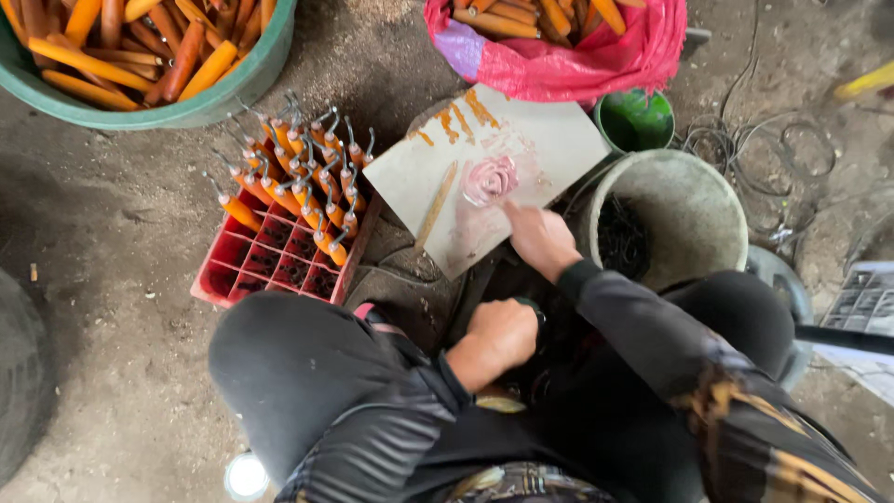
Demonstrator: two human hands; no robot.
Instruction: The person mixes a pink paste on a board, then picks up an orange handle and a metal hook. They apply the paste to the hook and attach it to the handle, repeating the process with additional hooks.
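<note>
Two bare hands work low between the person's knees: the left hand (503,333) is curled into a tight fist around something dark, almost wholly covered by the fingers, so what it grips cannot be made out. Just beyond, the right hand (538,237) reaches forward with fingers drawn together, their tips touching or nearly touching the pink paste blob (491,179) on the pale board (549,140); whether it pinches anything is not clear. A thin orange stick (436,205) lies loose on the same board. To the left stands the red crate (253,268), its far cells filled with orange-handled hooked tools (298,182), its near cells bare. To the right sits a grey bucket (694,210) with dark bits inside, beside a small green pot (636,121). Farther off are a green tub (200,107) and a pink sack (596,61), both heaped with orange handles. The board rests tilted on unseen supports, so a hard press at its edge could tip it and slide the paste off, and the upright metal hooks could snag a sleeve. Both the tub and the sack are cut off by the frame.
</note>
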